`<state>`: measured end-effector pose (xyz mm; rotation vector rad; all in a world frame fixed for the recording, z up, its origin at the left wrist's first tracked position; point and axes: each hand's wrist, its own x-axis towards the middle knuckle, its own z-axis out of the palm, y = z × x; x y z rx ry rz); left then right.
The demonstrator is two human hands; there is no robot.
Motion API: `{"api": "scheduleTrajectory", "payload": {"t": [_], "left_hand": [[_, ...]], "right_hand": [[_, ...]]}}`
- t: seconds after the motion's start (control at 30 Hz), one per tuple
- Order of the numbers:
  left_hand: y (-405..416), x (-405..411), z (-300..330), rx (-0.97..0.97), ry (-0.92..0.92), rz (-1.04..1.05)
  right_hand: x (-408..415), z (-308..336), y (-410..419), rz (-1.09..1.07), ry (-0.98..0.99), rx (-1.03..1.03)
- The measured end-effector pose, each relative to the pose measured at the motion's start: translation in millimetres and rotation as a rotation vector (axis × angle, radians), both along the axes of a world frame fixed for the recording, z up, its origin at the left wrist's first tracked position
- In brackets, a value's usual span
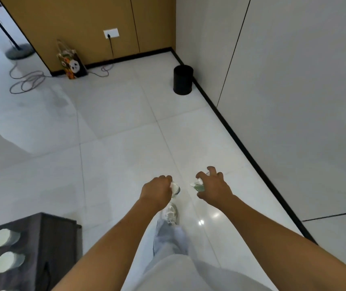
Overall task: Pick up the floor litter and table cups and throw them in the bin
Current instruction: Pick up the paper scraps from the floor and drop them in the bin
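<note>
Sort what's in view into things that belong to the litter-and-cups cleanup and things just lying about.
Job: black bin; crumpled litter in left hand and right hand; cups on the dark table.

Lying about: panda gift bag; grey cable; stand base; wall socket.

I am seeing the black cylindrical waste bin (pixel 183 80) standing on the white tiled floor (pixel 115 122) far ahead, against the right wall near the corner. The panda-print paper gift bag (pixel 72 63) is leaning on the back wall, left of the bin. 3 white paper cups (pixel 6 238) are sitting on the dark square table (pixel 48 244) at my near left.
</note>
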<state>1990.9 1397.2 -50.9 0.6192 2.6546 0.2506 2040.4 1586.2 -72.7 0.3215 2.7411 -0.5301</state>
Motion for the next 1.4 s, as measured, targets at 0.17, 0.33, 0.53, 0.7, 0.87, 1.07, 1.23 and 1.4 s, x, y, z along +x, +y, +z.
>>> {"api": "scheduleTrajectory", "payload": {"t": [0.17,0.33,0.53,0.7,0.87,1.07,1.23,1.4], "left_hand": [[26,-145,4,-0.015,0.006,-0.042],[57,-267,22,0.018,0.033,-0.046],[104,-394,8,-0.009,-0.001,-0.067],[157,-514,-1,-0.014,0.007,-0.047],[216,-635,8,-0.029,0.006,0.000],[264,-751,7,0.000,0.000,0.011],[296,-863,-15,-0.007,-0.020,0.013],[330,-983,-22,-0.011,-0.063,0.010]], "right_hand": [[-135,7,30,-0.084,0.001,-0.034],[-252,20,56,-0.108,0.036,-0.047],[-375,3,104,-0.090,-0.004,-0.031],[-497,-6,166,-0.114,-0.006,-0.052],[-622,3,225,-0.108,0.002,-0.057],[-745,4,273,-0.088,-0.012,-0.073],[-855,-12,306,-0.092,-0.040,-0.075],[-967,-16,335,-0.126,-0.067,-0.075]]}}
